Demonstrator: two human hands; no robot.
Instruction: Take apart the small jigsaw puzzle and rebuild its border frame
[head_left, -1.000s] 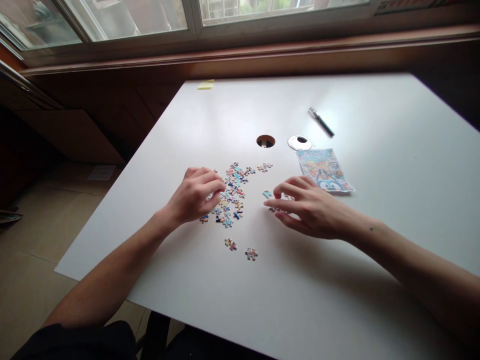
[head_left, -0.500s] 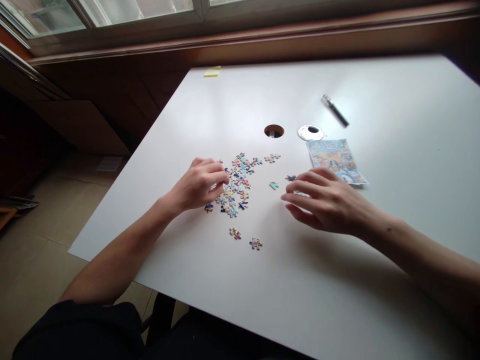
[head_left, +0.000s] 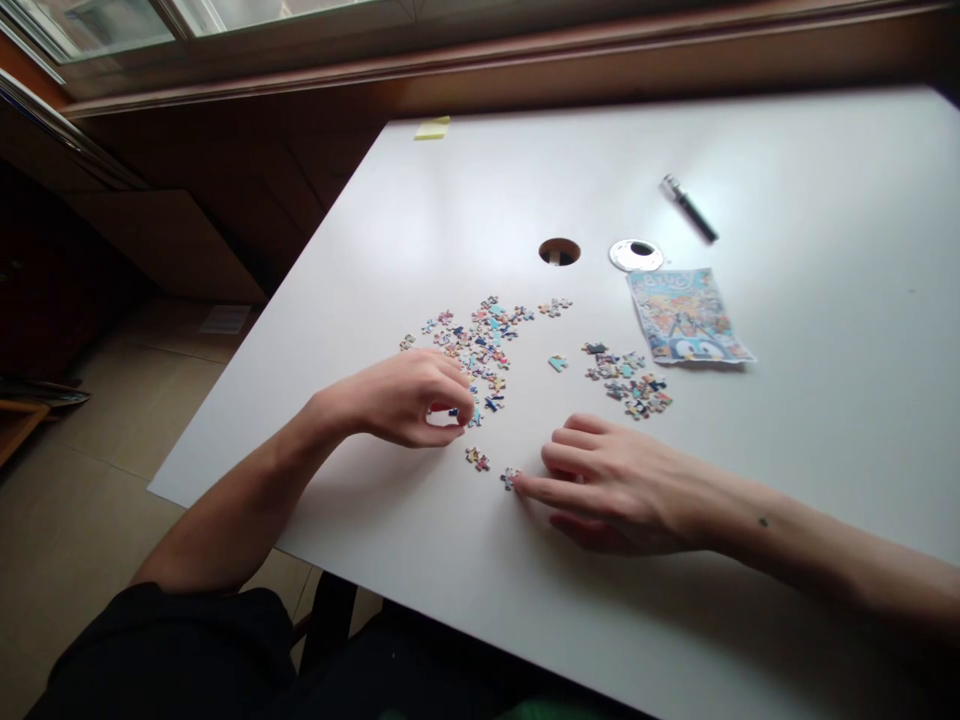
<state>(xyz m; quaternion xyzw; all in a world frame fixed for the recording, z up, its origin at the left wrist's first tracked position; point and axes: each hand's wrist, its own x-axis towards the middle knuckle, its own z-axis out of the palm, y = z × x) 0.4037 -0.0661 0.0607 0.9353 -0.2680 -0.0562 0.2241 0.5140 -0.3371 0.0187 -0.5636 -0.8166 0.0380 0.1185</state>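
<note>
My left hand [head_left: 420, 400] hovers at the near edge of a loose pile of jigsaw pieces [head_left: 480, 340]. Its thumb and forefinger curl round into a pinch; whether a piece is between the tips is hidden. My right hand [head_left: 622, 485] reaches out its forefinger and touches a single jigsaw piece [head_left: 509, 479] lying on the white table [head_left: 450, 570]. Its thumb is apart from that finger, and nothing shows in its grip. Just left of that fingertip lies a yellow and red jigsaw piece [head_left: 477, 459]. Beyond the right hand is a second cluster of jigsaw pieces [head_left: 630, 380].
A turquoise piece [head_left: 557, 363] lies between the two clusters. Behind the right cluster is a colourful picture sheet [head_left: 690, 315]. Farther back are a round hole [head_left: 559, 252], its metal cover [head_left: 636, 255] and a black pen-like object [head_left: 690, 208]. A yellow sticky note [head_left: 432, 128] marks the far edge.
My right hand has come nearer and to the left, uncovering the right cluster and touching the single piece. My left hand has shifted toward me and slightly right, revealing more of the pile.
</note>
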